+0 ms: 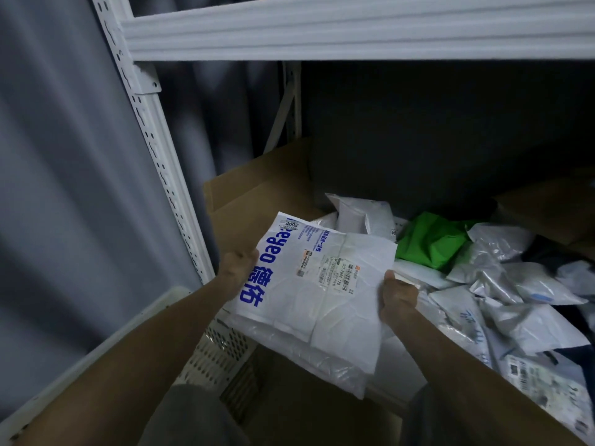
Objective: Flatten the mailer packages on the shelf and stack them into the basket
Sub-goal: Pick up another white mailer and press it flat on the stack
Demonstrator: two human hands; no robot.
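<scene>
A white mailer (309, 284) with blue lettering and a shipping label is held flat in the air in front of the shelf. My left hand (236, 268) grips its left edge and my right hand (397, 297) pinches its right edge. It hangs over the white perforated basket (219, 352) at the lower left, whose inside is mostly hidden by the mailer and my arms. To the right, several crumpled white and silver mailers (502, 284) lie heaped on the shelf, with a green mailer (431, 239) among them.
A white slotted shelf upright (154, 123) rises at the left and a shelf beam (354, 30) crosses overhead. A cardboard box flap (257, 194) stands behind the mailer. A grey curtain (64, 156) hangs at the left. The shelf's back is dark.
</scene>
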